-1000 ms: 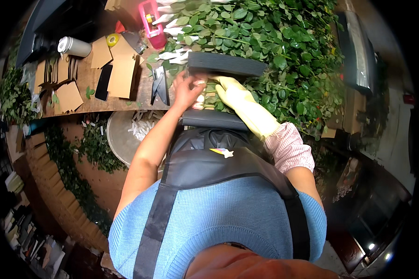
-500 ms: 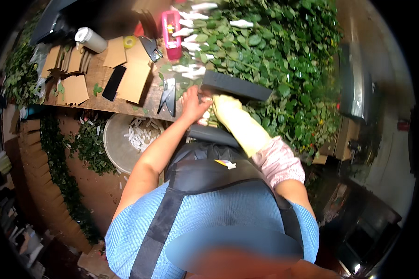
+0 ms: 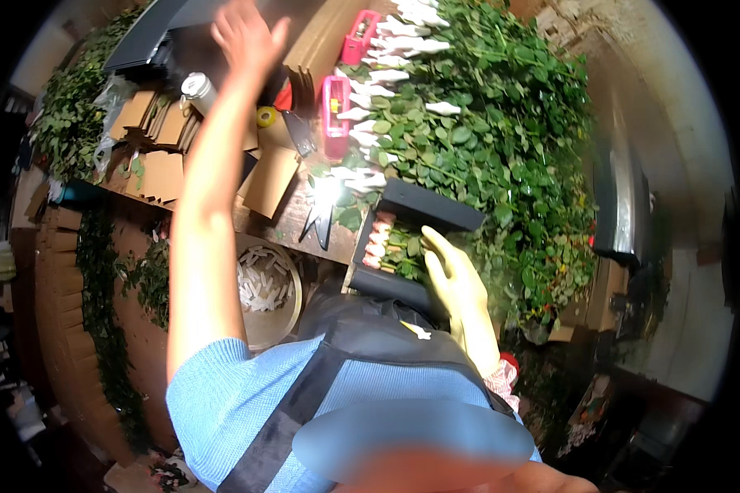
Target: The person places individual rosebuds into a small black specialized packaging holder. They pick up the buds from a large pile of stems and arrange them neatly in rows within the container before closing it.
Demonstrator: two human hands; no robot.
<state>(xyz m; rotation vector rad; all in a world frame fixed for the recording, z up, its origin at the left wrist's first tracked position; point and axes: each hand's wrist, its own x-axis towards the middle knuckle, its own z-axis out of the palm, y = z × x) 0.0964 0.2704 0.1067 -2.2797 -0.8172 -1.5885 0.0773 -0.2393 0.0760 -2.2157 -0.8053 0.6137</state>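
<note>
My left hand [image 3: 248, 34] is bare and raised high over the back of the workbench, fingers spread, holding nothing. My right hand [image 3: 455, 283] wears a pale yellow rubber glove and rests on a bunch of pink rosebuds and green stems [image 3: 390, 245] lying in a black box-shaped trough [image 3: 426, 207] at the bench's front edge. The gloved fingers lie flat along the stems; whether they grip them I cannot tell.
A big heap of leafy rose stems with white-wrapped buds [image 3: 485, 131] covers the bench's right. Pink tools [image 3: 334, 115], black scissors [image 3: 321, 218], cardboard pieces [image 3: 268, 179], a tape roll [image 3: 265, 116] and a white can [image 3: 198, 89] lie left. A round bin of white scraps [image 3: 263, 283] stands below.
My left hand has left the trough and swung up and away toward the back of the bench. My gloved right hand stays on the stems.
</note>
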